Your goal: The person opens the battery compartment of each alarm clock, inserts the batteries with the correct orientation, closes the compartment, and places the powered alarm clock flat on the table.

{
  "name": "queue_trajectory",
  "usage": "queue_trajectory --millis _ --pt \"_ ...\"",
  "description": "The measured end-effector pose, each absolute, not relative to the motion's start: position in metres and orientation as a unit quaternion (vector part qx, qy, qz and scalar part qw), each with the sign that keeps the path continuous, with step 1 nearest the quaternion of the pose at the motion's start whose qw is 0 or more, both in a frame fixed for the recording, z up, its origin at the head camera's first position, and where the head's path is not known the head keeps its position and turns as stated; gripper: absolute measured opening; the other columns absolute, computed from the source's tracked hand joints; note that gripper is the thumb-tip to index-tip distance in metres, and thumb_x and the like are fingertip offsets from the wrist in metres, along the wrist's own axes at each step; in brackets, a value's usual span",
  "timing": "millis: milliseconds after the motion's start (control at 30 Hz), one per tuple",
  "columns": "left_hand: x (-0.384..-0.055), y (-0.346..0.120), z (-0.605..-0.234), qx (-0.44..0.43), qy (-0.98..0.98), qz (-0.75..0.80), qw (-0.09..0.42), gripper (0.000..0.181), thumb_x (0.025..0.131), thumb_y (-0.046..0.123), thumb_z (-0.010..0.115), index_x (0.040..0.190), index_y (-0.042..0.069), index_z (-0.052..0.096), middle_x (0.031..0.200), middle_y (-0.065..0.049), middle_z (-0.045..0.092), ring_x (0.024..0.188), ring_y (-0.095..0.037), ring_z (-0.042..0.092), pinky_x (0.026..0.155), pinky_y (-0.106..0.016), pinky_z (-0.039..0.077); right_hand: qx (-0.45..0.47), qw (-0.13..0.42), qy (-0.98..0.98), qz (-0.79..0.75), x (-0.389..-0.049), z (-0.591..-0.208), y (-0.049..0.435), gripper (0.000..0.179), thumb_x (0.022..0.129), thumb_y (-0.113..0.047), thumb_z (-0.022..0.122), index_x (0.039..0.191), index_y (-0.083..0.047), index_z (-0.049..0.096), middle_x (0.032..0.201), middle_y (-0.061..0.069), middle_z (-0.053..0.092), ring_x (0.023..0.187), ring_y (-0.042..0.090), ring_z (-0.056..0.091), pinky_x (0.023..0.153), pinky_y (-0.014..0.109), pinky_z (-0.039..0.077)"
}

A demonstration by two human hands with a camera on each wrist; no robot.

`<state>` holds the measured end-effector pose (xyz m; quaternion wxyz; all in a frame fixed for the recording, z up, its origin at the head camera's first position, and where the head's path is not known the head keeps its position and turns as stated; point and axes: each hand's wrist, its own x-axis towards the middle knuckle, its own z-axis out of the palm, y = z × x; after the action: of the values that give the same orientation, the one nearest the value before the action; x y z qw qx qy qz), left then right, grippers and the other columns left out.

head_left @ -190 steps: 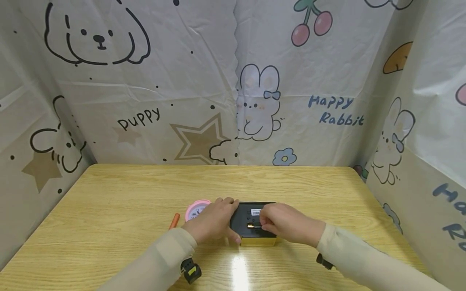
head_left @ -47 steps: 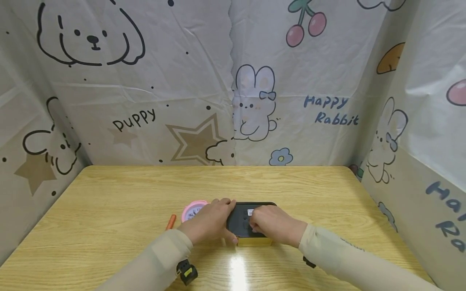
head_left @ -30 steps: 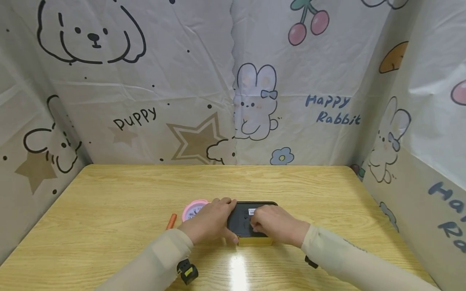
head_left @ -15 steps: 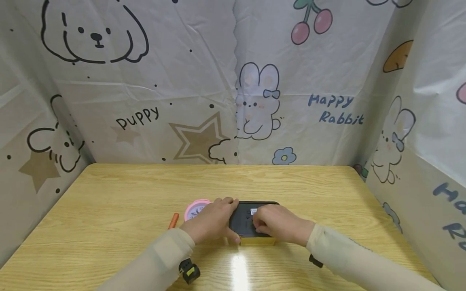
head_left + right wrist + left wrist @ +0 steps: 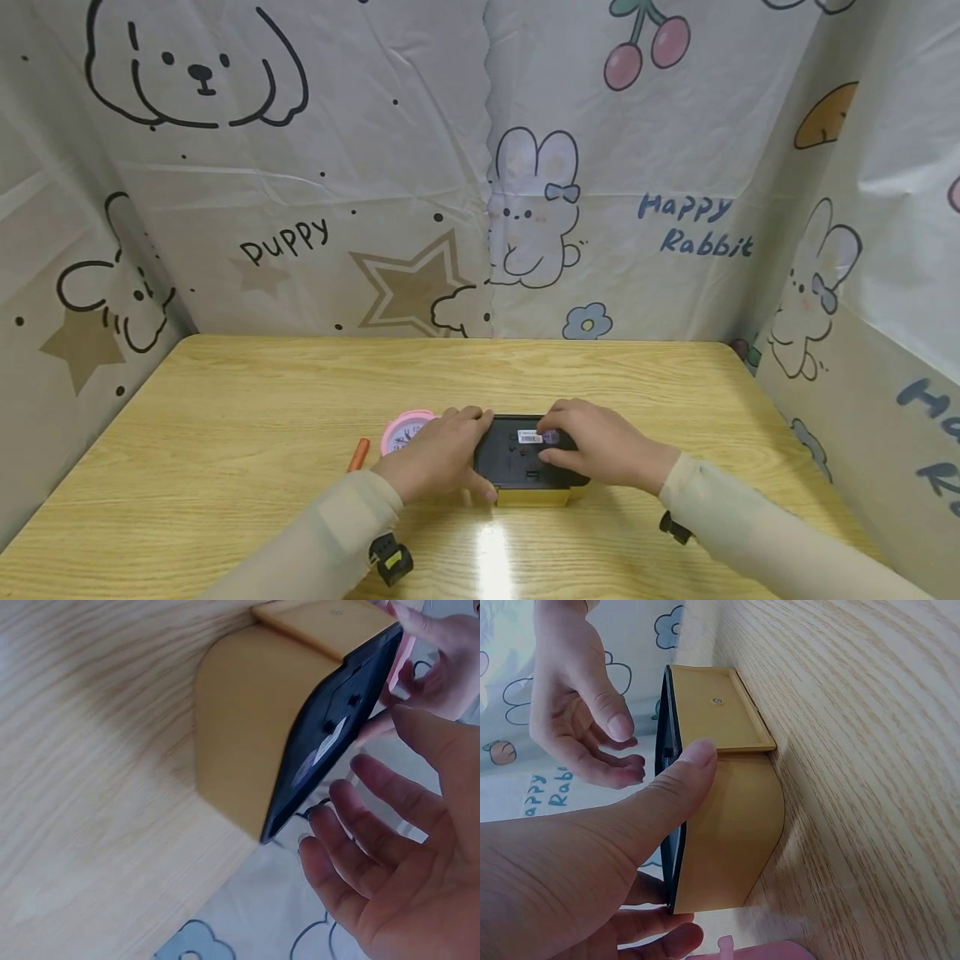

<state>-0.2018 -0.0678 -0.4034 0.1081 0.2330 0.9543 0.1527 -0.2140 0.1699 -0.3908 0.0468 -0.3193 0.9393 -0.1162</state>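
A yellow box-shaped device (image 5: 731, 825) lies on the table with its black back panel (image 5: 501, 462) facing up. A white label (image 5: 529, 437) and a small purplish sticker (image 5: 551, 437) are on the panel. My left hand (image 5: 442, 454) grips the device's left end, thumb on the near yellow side and fingers over the far edge. Just above the panel's right half is my right hand (image 5: 600, 442), its fingers loosely bent and holding nothing. In the right wrist view those fingers (image 5: 375, 817) are apart from the panel. No battery shows in any current view.
Partly behind my left hand stands a pink round clock (image 5: 400, 432). An orange stick-like thing (image 5: 359, 454) lies to its left. The wooden table (image 5: 262, 392) ends at a cartoon-printed cloth wall (image 5: 420, 167).
Earlier, a battery showed at my right fingertips on the panel; now it is out of sight. My right hand has lifted and spread its fingers, moving right. My left hand keeps its grip.
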Motion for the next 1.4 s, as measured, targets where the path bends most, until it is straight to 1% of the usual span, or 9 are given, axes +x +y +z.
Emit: queue_trajectory --millis 167,333,467,567,633,733,867,1067,1400 --pt "-0.201 -0.068 -0.403 0.230 0.955 0.153 0.110 0.113 0.066 0.053 0.091 0.153 0.002 0.041 0.154 -0.016 0.048 0.130 -0.032 0.053 0.113 -0.045 0.045 -0.287 0.052 0.949 -0.116 -0.217 -0.394 0.179 0.041 0.091 -0.038 0.075 0.125 -0.015 0.070 0.125 0.004 0.066 0.113 0.020 0.062 0.096 0.043 0.055" --pt "-0.201 -0.068 -0.404 0.229 0.955 0.155 0.109 0.113 0.065 0.052 0.091 0.153 0.002 0.041 0.154 -0.016 0.049 0.129 -0.031 0.054 0.112 -0.045 0.046 -0.277 0.077 0.951 -0.111 -0.219 -0.396 0.188 0.065 0.087 -0.051 0.075 0.140 -0.017 0.060 0.137 0.010 0.060 0.122 0.026 0.059 0.100 0.049 0.053" --pt "-0.201 -0.068 -0.404 0.229 0.955 0.158 0.105 0.113 0.064 0.051 0.092 0.152 0.001 0.042 0.153 -0.016 0.050 0.127 -0.031 0.055 0.112 -0.045 0.046 -0.275 0.107 0.948 -0.117 -0.220 -0.396 0.196 0.087 0.078 -0.058 0.081 0.148 -0.017 0.051 0.144 0.014 0.055 0.128 0.031 0.056 0.104 0.055 0.050" --pt "-0.201 -0.069 -0.405 0.230 0.955 0.159 0.103 0.113 0.064 0.051 0.092 0.152 0.001 0.042 0.153 -0.016 0.049 0.127 -0.031 0.055 0.112 -0.045 0.046 -0.274 0.119 0.947 -0.116 -0.221 -0.395 0.199 0.102 0.070 -0.056 0.088 0.151 -0.012 0.046 0.145 0.015 0.053 0.130 0.033 0.055 0.106 0.054 0.049" --pt "-0.201 -0.069 -0.405 0.230 0.955 0.159 0.103 0.113 0.064 0.051 0.092 0.153 0.001 0.041 0.154 -0.016 0.049 0.128 -0.031 0.055 0.112 -0.045 0.046 -0.272 0.124 0.948 -0.112 -0.221 -0.396 0.200 0.108 0.066 -0.054 0.090 0.152 -0.008 0.044 0.147 0.017 0.052 0.132 0.034 0.053 0.107 0.054 0.048" --pt "-0.201 -0.070 -0.405 0.232 0.954 0.159 0.103 0.114 0.065 0.052 0.091 0.153 0.001 0.041 0.155 -0.016 0.048 0.130 -0.032 0.054 0.113 -0.045 0.045 -0.266 0.132 0.949 -0.108 -0.221 -0.396 0.201 0.111 0.065 -0.053 0.092 0.151 -0.002 0.044 0.150 0.020 0.050 0.136 0.037 0.050 0.111 0.055 0.045" --pt "-0.202 -0.071 -0.406 0.234 0.953 0.164 0.100 0.112 0.066 0.054 0.090 0.153 0.002 0.041 0.155 -0.015 0.048 0.129 -0.031 0.054 0.113 -0.046 0.045 -0.259 0.138 0.950 -0.104 -0.221 -0.395 0.202 0.111 0.065 -0.053 0.092 0.149 0.002 0.045 0.152 0.022 0.047 0.140 0.040 0.046 0.113 0.056 0.042" --pt "-0.203 -0.074 -0.410 0.234 0.951 0.174 0.100 0.110 0.069 0.056 0.087 0.154 0.004 0.040 0.157 -0.015 0.045 0.135 -0.034 0.051 0.115 -0.047 0.043 -0.256 0.140 0.950 -0.107 -0.222 -0.394 0.202 0.109 0.065 -0.052 0.092 0.148 0.002 0.046 0.153 0.021 0.047 0.141 0.039 0.045 0.114 0.056 0.042" --pt "-0.202 -0.072 -0.411 0.236 0.953 0.167 0.093 0.110 0.070 0.057 0.087 0.154 0.004 0.040 0.157 -0.016 0.045 0.138 -0.035 0.049 0.116 -0.048 0.042 -0.255 0.137 0.952 -0.103 -0.222 -0.396 0.205 0.109 0.064 -0.052 0.092 0.148 0.002 0.047 0.152 0.021 0.047 0.141 0.039 0.045 0.114 0.056 0.042"
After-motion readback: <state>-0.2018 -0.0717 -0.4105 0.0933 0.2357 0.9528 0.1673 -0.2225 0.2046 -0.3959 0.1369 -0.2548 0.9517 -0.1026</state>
